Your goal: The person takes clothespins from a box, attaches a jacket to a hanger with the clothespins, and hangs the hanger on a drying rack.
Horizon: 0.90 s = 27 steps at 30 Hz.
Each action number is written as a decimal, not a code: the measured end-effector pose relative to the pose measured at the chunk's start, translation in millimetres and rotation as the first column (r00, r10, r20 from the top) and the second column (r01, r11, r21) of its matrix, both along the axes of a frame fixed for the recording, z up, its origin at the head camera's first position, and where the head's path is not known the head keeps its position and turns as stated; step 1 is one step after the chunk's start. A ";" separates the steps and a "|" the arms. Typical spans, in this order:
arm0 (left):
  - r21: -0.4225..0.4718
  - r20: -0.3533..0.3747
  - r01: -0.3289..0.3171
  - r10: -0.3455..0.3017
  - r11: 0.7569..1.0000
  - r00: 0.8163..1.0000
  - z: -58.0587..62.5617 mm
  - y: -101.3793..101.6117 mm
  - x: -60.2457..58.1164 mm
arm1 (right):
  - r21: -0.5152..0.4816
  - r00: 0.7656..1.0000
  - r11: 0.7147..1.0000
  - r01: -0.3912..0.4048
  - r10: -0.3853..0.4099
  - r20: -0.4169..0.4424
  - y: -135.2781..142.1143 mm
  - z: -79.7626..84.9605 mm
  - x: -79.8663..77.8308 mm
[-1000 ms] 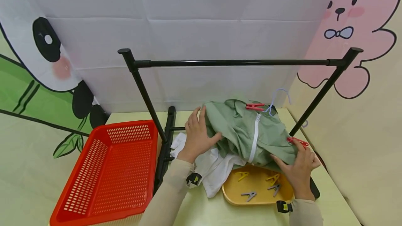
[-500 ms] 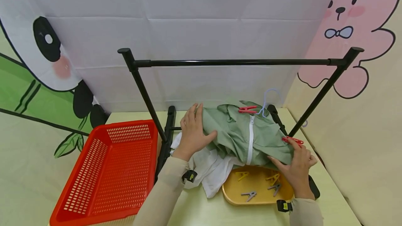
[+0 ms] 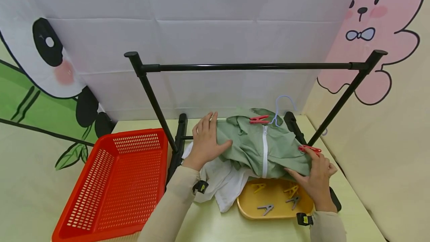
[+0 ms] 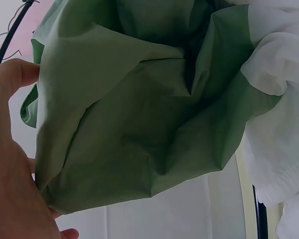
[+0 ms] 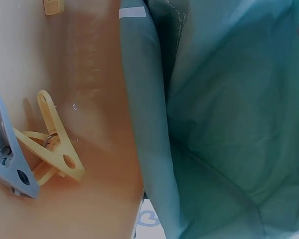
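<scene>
A green zip-up jacket (image 3: pixel 248 141) with a white zipper lies bunched on the table, on a light-purple hanger (image 3: pixel 277 109) whose hook sticks up. One red clothes peg (image 3: pixel 258 119) sits by the collar; another red clothes peg (image 3: pixel 309 149) is at the right shoulder. My left hand (image 3: pixel 205 141) rests along the jacket's left edge, fingers straight up and thumb spread towards the cloth. In the left wrist view its fingers lie partly behind the fabric. At the jacket's lower right, my right hand (image 3: pixel 315 180) touches the cloth with thumb and fingers spread, fingertips at the shoulder peg.
A black rack (image 3: pixel 248 67) stands over the jacket. Under the jacket's front edge is a yellow tray (image 3: pixel 248 212) with several yellow and grey pegs. A white cloth (image 3: pixel 228 186) lies at left, beside a red basket (image 3: pixel 112 186).
The jacket, with hanger and pegs, has shifted left, its hook turning more upright. My left hand has moved slightly left; my right hand has also drifted a little left.
</scene>
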<state>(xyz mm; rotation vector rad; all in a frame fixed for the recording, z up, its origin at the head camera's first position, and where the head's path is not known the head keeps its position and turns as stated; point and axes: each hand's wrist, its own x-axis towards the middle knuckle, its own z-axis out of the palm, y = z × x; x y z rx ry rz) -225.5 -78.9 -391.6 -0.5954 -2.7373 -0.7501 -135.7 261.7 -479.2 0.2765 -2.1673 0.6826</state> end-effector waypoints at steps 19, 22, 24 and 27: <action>-0.132 0.021 0.010 -0.008 0.991 1.000 -3.4 -9.0 1.3 | 0.042 1.000 0.999 0.001 -0.001 0.002 -3.0 6.0 -2.3; -0.156 0.015 0.015 -0.013 0.988 1.000 -3.8 -10.6 1.5 | 0.047 1.000 0.999 -0.006 0.007 -0.003 -3.0 7.2 -3.2; -0.175 0.010 0.017 -0.016 0.984 1.000 -4.2 -11.8 1.8 | 0.054 1.000 0.999 -0.010 0.010 -0.009 -3.3 7.9 -3.7; -0.206 -0.003 0.017 -0.018 0.978 1.000 -5.1 -13.3 2.2 | 0.059 1.000 0.998 -0.018 0.019 -0.020 -3.5 8.5 -4.1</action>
